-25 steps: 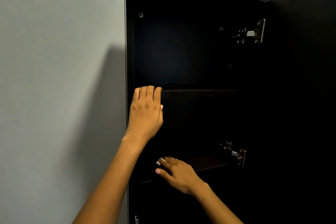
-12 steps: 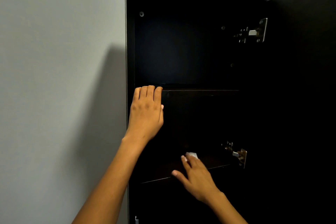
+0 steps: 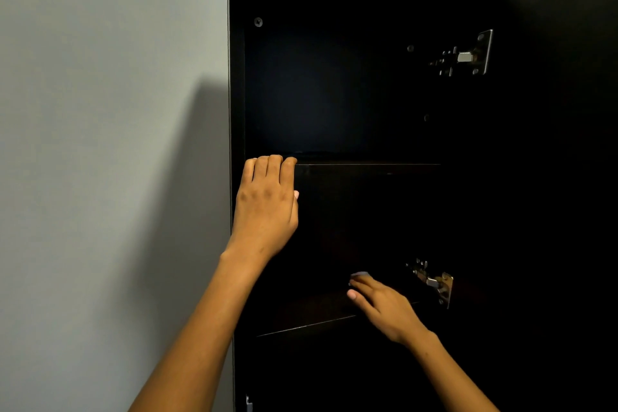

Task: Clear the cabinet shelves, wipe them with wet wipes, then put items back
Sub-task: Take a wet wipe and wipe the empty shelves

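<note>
Nearest the camera, two bare arms are seen coming up from the bottom of the frame. The right hand [image 3: 384, 306] is laid on the lower shelf [image 3: 301, 314], low and right of the middle of the picture. Its fingers are stretched out fairly flat, and a small pale wet wipe [image 3: 360, 275] is pressed under the fingertips — only a little corner of it can be seen past them. Whether the wipe is pinched or only pushed down cannot be told.

A bit higher, in the middle of the frame, the left hand [image 3: 267, 204] is held up against the front edge of the upper shelf [image 3: 368, 164]. Its fingers are bent over that edge, so the shelf is gripped, and the thumb tip can be seen at the hand's right side.

Both shelves are part of a tall dark cabinet [image 3: 237, 94], which fills the middle and right of the picture. Its door [image 3: 561, 177] is swung open at the right. Two shiny metal hinges are fixed there — a lower hinge [image 3: 433, 283] just right of the right hand, and an upper hinge [image 3: 468, 55] near the upper right.

Farthest back, a plain grey wall [image 3: 100, 110] is seen on the left side, and a dark shadow is cast on it beside the cabinet.
</note>
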{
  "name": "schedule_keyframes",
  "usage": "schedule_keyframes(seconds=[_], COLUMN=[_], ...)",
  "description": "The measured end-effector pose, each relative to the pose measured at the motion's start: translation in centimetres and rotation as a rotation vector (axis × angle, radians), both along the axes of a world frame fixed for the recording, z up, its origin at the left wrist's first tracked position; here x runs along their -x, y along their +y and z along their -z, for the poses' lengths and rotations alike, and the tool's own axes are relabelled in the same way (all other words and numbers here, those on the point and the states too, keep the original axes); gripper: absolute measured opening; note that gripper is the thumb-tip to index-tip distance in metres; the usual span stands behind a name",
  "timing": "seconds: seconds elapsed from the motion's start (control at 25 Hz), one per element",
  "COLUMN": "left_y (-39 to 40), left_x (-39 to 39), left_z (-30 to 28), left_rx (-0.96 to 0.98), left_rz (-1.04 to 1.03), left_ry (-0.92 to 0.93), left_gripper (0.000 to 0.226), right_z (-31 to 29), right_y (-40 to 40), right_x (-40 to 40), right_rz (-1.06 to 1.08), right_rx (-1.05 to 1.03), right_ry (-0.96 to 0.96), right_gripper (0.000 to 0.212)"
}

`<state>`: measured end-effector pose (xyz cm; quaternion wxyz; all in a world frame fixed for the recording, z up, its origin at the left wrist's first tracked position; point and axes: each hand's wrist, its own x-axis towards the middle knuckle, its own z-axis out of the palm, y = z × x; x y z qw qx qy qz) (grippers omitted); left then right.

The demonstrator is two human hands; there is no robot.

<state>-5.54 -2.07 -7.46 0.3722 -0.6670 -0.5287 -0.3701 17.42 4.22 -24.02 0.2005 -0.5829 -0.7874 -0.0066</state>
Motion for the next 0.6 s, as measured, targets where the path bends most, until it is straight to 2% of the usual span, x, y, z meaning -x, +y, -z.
schedule_keyframes(seconds=[0.12,0.32,0.6], left_y=[0.0,0.0,-0.1], left_x=[0.0,0.1,0.1], left_z=[0.0,0.1,-0.1], left_rx=[0.007,0.022,0.033], left_rz=[0.007,0.015,0.0], left_ry=[-0.003,-0.007,0.001], left_gripper=[0.045,0.046,0.045], right_z=[0.2,0.0,2.1], right_y=[0.6,1.1,-2.6], right_x=[-2.1,-2.3,-2.3], right_rz=[0.211,0.377,0.449], right_rx=[-0.023,0.078,-0.155], right_ry=[0.002,0.05,0.032], right_gripper=[0.092,0.092,0.121])
